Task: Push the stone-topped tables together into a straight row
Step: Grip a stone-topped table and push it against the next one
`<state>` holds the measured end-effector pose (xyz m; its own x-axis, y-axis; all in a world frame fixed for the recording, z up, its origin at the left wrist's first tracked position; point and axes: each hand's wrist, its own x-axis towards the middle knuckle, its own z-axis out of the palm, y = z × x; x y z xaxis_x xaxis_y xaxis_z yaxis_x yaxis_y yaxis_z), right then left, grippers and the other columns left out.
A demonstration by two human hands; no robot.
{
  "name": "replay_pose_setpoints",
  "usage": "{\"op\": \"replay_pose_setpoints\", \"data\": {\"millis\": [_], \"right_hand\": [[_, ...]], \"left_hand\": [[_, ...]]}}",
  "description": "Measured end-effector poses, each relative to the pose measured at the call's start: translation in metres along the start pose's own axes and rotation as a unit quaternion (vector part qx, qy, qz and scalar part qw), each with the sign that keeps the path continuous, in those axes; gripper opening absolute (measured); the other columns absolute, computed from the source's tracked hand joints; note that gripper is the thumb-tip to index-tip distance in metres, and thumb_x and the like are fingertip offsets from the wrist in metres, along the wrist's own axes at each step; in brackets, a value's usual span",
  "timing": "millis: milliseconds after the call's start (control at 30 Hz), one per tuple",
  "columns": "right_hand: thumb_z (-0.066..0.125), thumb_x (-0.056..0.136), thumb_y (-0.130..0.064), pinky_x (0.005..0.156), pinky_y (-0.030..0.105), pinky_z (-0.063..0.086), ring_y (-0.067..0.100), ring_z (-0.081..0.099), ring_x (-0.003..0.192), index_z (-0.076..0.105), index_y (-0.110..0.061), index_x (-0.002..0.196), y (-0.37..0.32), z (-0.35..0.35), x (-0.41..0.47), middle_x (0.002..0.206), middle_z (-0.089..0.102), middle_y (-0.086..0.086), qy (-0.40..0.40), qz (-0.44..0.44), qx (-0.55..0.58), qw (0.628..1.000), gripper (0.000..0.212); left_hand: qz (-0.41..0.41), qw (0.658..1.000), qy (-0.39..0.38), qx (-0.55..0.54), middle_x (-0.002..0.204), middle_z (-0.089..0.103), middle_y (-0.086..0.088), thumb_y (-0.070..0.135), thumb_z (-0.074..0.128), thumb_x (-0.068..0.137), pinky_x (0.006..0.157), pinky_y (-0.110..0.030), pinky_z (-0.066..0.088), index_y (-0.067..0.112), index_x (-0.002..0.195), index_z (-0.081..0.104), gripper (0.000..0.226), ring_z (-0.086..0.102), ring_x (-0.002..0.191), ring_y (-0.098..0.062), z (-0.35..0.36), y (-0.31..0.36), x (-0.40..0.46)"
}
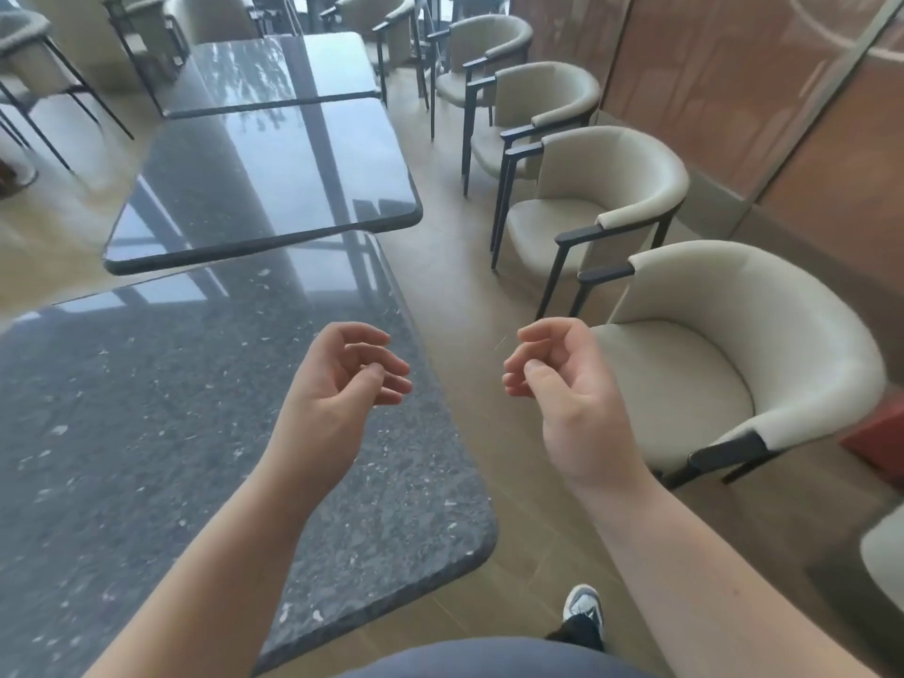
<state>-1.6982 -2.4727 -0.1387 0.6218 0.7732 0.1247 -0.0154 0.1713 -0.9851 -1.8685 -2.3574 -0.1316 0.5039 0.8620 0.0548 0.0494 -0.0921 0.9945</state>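
Note:
Three dark speckled stone-topped tables run away from me. The nearest table [146, 433] fills the lower left. The middle table [264, 188] sits skewed, its near right corner jutting past the nearest table's edge. The far table [274, 71] lies beyond it, close to the middle one. My left hand [342, 379] hovers above the nearest table's right side, palm up, fingers loosely curled, holding nothing. My right hand [557, 379] hangs over the floor to the right of that table, also loosely curled and holding nothing. Neither hand touches a table.
A line of beige armchairs with dark legs stands along the right wall, the closest chair [724, 374] just right of my right hand. A strip of wood floor [464, 296] separates tables and chairs. More chairs [29, 51] stand at the back left. My shoe [582, 606] shows below.

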Motion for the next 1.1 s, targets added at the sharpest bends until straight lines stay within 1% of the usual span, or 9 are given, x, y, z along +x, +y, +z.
{"op": "replay_pose_setpoints", "data": {"millis": [67, 167, 300, 467, 567, 700, 833, 967, 1100], "right_hand": [[0.043, 0.085, -0.005, 0.075, 0.028, 0.053, 0.016, 0.061, 0.077, 0.055, -0.008, 0.103, 0.002, -0.049, 0.021, 0.084, 0.061, 0.006, 0.001, 0.007, -0.008, 1.000, 0.022], [0.044, 0.085, -0.007, 0.077, 0.031, 0.053, 0.017, 0.060, 0.077, 0.056, -0.013, 0.103, 0.000, -0.125, 0.052, 0.081, 0.062, 0.003, 0.001, 0.032, -0.027, 0.999, 0.022], [0.044, 0.085, -0.007, 0.076, 0.029, 0.051, 0.014, 0.060, 0.076, 0.056, -0.015, 0.102, -0.009, -0.209, 0.089, 0.078, 0.063, -0.004, -0.002, 0.036, -0.057, 0.998, 0.022], [0.041, 0.094, 0.009, 0.075, 0.025, 0.053, 0.010, 0.060, 0.076, 0.055, -0.008, 0.104, -0.015, -0.262, 0.127, 0.081, 0.061, 0.000, -0.001, 0.023, -0.042, 0.999, 0.024], [0.041, 0.094, 0.009, 0.075, 0.026, 0.052, 0.010, 0.060, 0.075, 0.055, -0.010, 0.104, -0.009, -0.267, 0.147, 0.081, 0.062, -0.001, -0.018, 0.027, -0.034, 0.999, 0.025], [0.045, 0.087, -0.006, 0.077, 0.028, 0.052, 0.014, 0.062, 0.078, 0.056, -0.015, 0.102, 0.001, -0.260, 0.178, 0.082, 0.063, 0.000, -0.047, 0.041, -0.028, 0.998, 0.021], [0.045, 0.086, -0.008, 0.078, 0.030, 0.052, 0.014, 0.062, 0.079, 0.057, -0.014, 0.104, 0.015, -0.247, 0.226, 0.080, 0.063, -0.003, -0.079, 0.054, -0.051, 0.994, 0.022], [0.044, 0.085, -0.007, 0.076, 0.027, 0.051, 0.013, 0.061, 0.077, 0.056, -0.012, 0.104, 0.033, -0.217, 0.292, 0.079, 0.063, -0.004, -0.103, 0.064, -0.053, 0.991, 0.022], [0.044, 0.086, -0.007, 0.078, 0.029, 0.052, 0.013, 0.061, 0.079, 0.056, -0.014, 0.104, 0.058, -0.164, 0.375, 0.079, 0.063, -0.007, -0.153, 0.085, -0.084, 0.981, 0.023]], "left_hand": [[-0.003, 1.000, -0.004, 0.001, 0.086, 0.067, -0.007, -0.010, 0.039, 0.098, 0.079, -0.042, 0.058, 0.008, 0.109, 0.055, 0.026, 0.069, 0.081, -0.026, 0.054, -0.001, 0.016], [-0.018, 1.000, -0.004, -0.017, 0.087, 0.066, -0.010, -0.010, 0.041, 0.097, 0.078, -0.042, 0.058, 0.001, 0.113, 0.053, 0.022, 0.069, 0.079, -0.025, 0.137, 0.000, 0.040], [-0.037, 0.998, -0.035, -0.032, 0.084, 0.067, -0.007, 0.004, 0.047, 0.089, 0.078, -0.044, 0.057, 0.007, 0.110, 0.054, 0.022, 0.069, 0.080, -0.030, 0.223, 0.006, 0.067], [-0.054, 0.998, -0.008, -0.040, 0.084, 0.065, -0.012, -0.013, 0.039, 0.097, 0.078, -0.046, 0.056, 0.001, 0.112, 0.053, 0.025, 0.067, 0.078, -0.030, 0.268, 0.014, 0.098], [-0.056, 0.998, 0.006, -0.028, 0.085, 0.065, -0.013, -0.013, 0.039, 0.097, 0.078, -0.046, 0.056, 0.003, 0.111, 0.053, 0.026, 0.067, 0.078, -0.029, 0.274, 0.013, 0.115], [-0.048, 0.998, 0.026, -0.008, 0.087, 0.065, -0.014, -0.013, 0.039, 0.097, 0.079, -0.046, 0.056, 0.002, 0.112, 0.052, 0.025, 0.067, 0.078, -0.027, 0.276, 0.004, 0.139], [-0.066, 0.997, 0.050, -0.008, 0.089, 0.065, -0.016, -0.011, 0.039, 0.097, 0.080, -0.046, 0.056, 0.003, 0.112, 0.052, 0.024, 0.068, 0.078, -0.026, 0.271, -0.018, 0.178], [-0.083, 0.993, 0.082, -0.027, 0.089, 0.065, -0.015, -0.012, 0.039, 0.097, 0.079, -0.045, 0.056, 0.004, 0.112, 0.052, 0.025, 0.068, 0.079, -0.027, 0.254, -0.041, 0.235], [-0.095, 0.986, 0.129, -0.044, 0.087, 0.066, -0.012, -0.011, 0.039, 0.097, 0.080, -0.046, 0.056, 0.005, 0.112, 0.053, 0.026, 0.068, 0.079, -0.026, 0.217, -0.058, 0.310]]}}
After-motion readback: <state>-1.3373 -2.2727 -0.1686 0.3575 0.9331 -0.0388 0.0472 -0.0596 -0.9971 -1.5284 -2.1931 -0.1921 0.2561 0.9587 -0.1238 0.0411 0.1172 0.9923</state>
